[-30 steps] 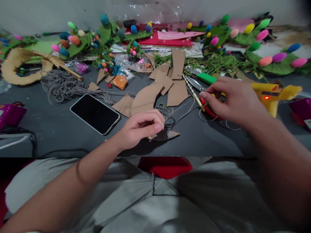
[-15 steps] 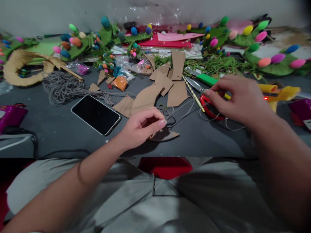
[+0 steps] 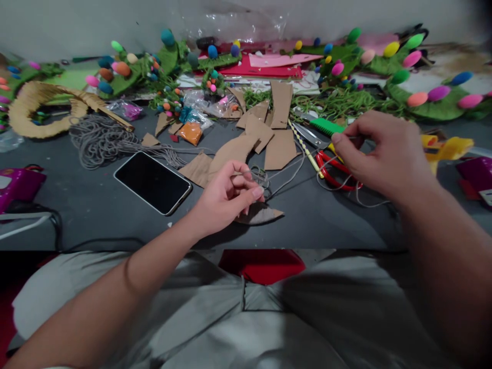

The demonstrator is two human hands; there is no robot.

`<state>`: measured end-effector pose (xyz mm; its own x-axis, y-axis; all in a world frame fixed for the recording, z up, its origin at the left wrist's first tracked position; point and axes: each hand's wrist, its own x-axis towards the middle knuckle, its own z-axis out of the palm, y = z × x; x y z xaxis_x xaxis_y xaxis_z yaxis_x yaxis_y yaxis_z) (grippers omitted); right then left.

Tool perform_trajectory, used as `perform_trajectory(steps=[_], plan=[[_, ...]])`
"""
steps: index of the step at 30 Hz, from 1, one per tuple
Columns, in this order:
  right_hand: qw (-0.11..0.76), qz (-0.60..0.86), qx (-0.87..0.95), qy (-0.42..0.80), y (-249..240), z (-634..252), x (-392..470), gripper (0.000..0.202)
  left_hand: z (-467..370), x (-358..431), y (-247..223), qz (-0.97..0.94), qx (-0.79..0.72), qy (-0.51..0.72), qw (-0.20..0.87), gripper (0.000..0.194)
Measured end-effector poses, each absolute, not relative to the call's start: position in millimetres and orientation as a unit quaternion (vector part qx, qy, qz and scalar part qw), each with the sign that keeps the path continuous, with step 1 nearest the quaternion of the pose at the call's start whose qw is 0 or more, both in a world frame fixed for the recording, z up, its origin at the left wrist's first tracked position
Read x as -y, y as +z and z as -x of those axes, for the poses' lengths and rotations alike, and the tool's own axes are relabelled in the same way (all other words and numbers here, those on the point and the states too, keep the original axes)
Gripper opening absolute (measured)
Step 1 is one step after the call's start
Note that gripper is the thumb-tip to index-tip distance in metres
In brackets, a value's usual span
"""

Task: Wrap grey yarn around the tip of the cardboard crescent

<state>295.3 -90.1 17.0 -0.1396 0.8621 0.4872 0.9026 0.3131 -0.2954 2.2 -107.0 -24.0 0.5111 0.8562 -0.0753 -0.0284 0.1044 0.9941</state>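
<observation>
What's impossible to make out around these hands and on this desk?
Head view throughout:
Part of the small cardboard piece: covered by the left hand.
Whatever the left palm may hold: hidden by its curled fingers.
The left portion of the yellow tool: behind the right hand.
The rest of the right purple object: cut off by the picture's edge.
Any print on the left purple object: too small and blurred.

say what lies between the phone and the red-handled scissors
In the head view, the left hand, brown cardboard pieces, loose grey cord and a yellow stick lie between the phone and the red-handled scissors.
</observation>
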Motion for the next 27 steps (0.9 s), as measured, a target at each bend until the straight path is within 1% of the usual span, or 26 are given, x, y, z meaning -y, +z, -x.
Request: perform_trajectory(steps=[3, 6, 9, 12, 20, 27], plan=[[0.288, 0.598, 0.746, -0.049, 18, -299, 89, 0.020, -1, 105, -24, -0.585, -0.359, 0.343, 0.641, 0.036], [0.276, 0.625, 0.725, -0.088, 19, -305, 87, 0.019, -1, 105, -22, -0.606, -0.362, 0.331, 0.627, 0.036], [0.265, 0.644, 0.707, -0.122, 20, -312, 84, 0.017, -2, 106, -21, -0.625, -0.372, 0.326, 0.604, 0.028], [0.271, 0.649, 0.695, -0.148, 20, -316, 82, 0.016, -4, 106, -21, -0.639, -0.391, 0.319, 0.581, 0.019], [0.301, 0.652, 0.656, -0.232, 21, -318, 78, 0.010, -3, 105, -19, -0.662, -0.395, 0.304, 0.560, 0.017], [0.308, 0.691, 0.600, -0.259, 19, -333, 65, 0.018, -2, 105, -20, -0.660, -0.392, 0.301, 0.566, 0.017]])
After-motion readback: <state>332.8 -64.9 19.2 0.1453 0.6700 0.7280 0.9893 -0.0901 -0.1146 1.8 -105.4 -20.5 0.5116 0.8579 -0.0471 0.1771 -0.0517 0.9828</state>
